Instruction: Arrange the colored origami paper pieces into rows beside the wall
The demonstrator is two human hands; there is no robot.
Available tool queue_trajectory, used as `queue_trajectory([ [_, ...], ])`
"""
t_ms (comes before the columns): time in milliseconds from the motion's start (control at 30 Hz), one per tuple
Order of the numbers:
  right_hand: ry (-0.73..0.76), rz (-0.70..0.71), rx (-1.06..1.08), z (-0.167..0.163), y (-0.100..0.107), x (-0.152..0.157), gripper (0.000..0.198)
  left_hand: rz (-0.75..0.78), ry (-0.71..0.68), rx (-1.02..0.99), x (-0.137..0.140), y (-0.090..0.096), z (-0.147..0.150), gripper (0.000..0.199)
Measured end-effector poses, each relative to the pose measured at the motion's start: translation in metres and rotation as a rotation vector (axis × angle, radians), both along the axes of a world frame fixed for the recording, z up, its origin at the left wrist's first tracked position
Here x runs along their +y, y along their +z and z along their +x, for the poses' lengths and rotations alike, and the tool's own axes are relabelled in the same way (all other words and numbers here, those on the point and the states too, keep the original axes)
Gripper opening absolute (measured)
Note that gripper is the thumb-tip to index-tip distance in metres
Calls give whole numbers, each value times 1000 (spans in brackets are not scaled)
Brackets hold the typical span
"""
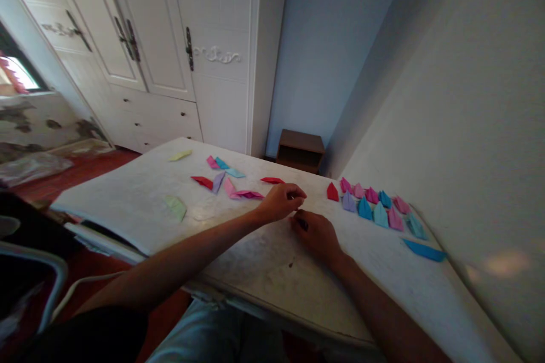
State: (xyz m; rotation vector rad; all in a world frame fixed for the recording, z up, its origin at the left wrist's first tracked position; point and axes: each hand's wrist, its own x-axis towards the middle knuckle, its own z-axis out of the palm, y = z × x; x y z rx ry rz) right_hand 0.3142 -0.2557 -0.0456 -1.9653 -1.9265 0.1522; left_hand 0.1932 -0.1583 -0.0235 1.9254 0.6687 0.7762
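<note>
Over the middle of the white table [251,249], my left hand [281,202] and my right hand [317,233] are close together with fingers curled in. Whatever they hold between the fingertips, if anything, is hidden or too small to name. Just behind my left hand lies a flat folded red paper [271,180]. To its left are a bright pink folded paper [250,194] and a paler pink one [230,188]. On the right of my hands, several folded paper pieces stand in rows, among them a red one [332,192], a purple one [349,202] and a blue one [365,209].
Farther left lie a light green folded paper [175,207], a yellow one [181,155] and a red one [202,182]. A long blue folded paper [424,250] rests near the right edge by the wall. White wardrobes [221,96] and a brown nightstand [301,144] stand beyond the table.
</note>
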Motion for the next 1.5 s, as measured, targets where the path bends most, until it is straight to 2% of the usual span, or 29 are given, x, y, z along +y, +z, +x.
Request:
queue_trajectory([
  [133,55,49,74,1,-3,0,31,-138,114,-46,-21,-12,-51,18],
  [233,62,48,133,2,-5,1,34,-219,123,-70,-38,-24,-87,20],
  [400,44,69,258,5,-8,8,38,-214,124,-113,-51,-31,-120,22],
  [533,65,147,362,-4,-6,24,35,-175,134,-87,-50,-32,-123,23],
  [633,137,157,320,-21,-2,44,37,-113,142,-57,-49,-34,-122,23],
  [767,331,101,-4,-51,8,78,48,-90,135,-72,-49,-35,-122,23],
  [933,497,-42,-315,-78,23,105,39,-146,137,-118,-51,-33,-124,24],
  [1067,535,-59,-406,-84,32,106,28,-141,133,-136,-50,-34,-124,24],
  [1200,522,-30,-438,-77,33,95,26,-125,121,-131,-49,-36,-124,23],
  [1500,405,71,-283,-41,21,76,30,-147,111,-140,-48,-37,-125,22],
])
